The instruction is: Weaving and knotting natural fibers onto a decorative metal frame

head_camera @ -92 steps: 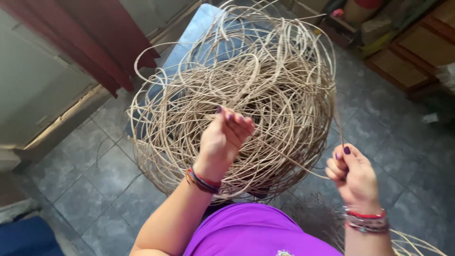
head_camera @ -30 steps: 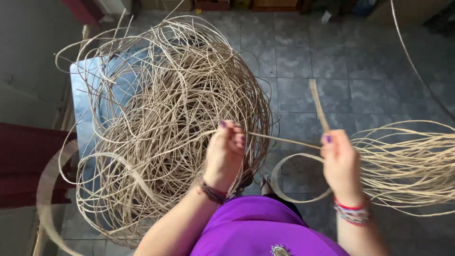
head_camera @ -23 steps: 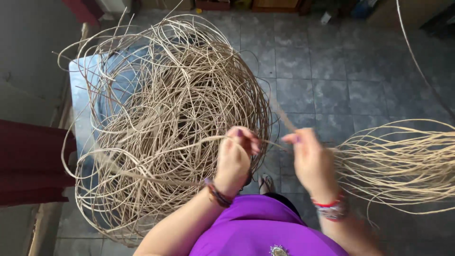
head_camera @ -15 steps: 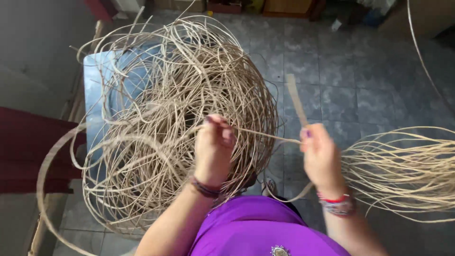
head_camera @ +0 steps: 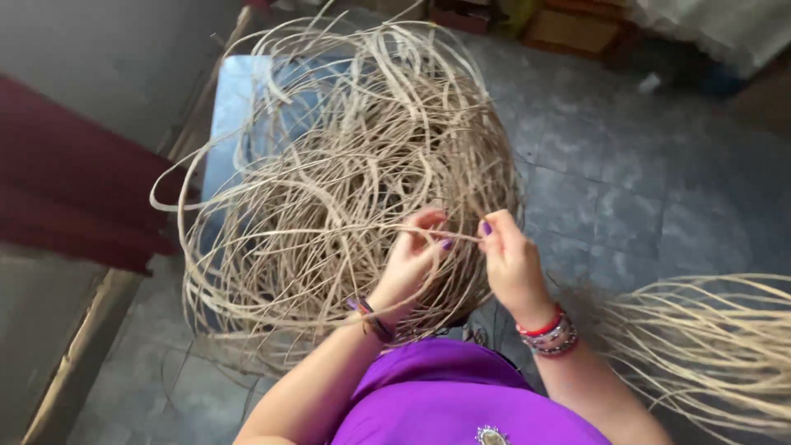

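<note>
On blue table (head_camera: 227,107): tangled cane coil (head_camera: 346,189) | left hand (head_camera: 416,251), right hand (head_camera: 511,264) pinch strand (head_camera: 457,236) | loose bundle (head_camera: 709,346) right

A big tangle of cane strips (head_camera: 346,189) sits on a low table (head_camera: 227,99) in front of the person. Both hands meet at its near edge, the left hand (head_camera: 412,255) just beside the right hand (head_camera: 511,264), one strand (head_camera: 428,233) running between them. To the right, a loose bundle of strands (head_camera: 709,346) lies over the tiled floor (head_camera: 643,189). Boxes (head_camera: 577,25) stand behind the table.
</note>
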